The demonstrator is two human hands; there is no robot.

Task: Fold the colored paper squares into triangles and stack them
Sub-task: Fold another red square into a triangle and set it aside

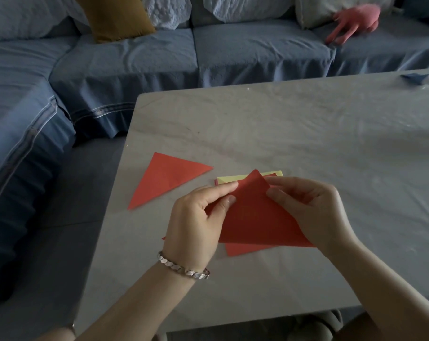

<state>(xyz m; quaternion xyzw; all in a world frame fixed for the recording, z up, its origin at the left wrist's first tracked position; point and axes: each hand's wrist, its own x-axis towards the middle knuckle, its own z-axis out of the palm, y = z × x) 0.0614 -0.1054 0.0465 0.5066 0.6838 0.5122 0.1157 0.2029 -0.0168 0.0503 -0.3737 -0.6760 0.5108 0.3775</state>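
A red paper sheet [255, 217], folded over into a triangle shape, is lifted above the table between both hands. My left hand [196, 217] pinches its left edge between thumb and fingers. My right hand [311, 207] pinches the right edge near the top corner. A folded red triangle [166, 179] lies flat to the left. Under the held sheet a yellow paper square [233, 179] peeks out at the back, and a red paper [245, 249] shows at the front.
The table [306, 134] has a pale wrinkled cover, and its left edge runs beside a blue sofa [134, 60]. A small blue object [417, 78] lies at the far right of the table. A mustard cushion [115, 18] and a pink toy [353, 23] sit on the sofa.
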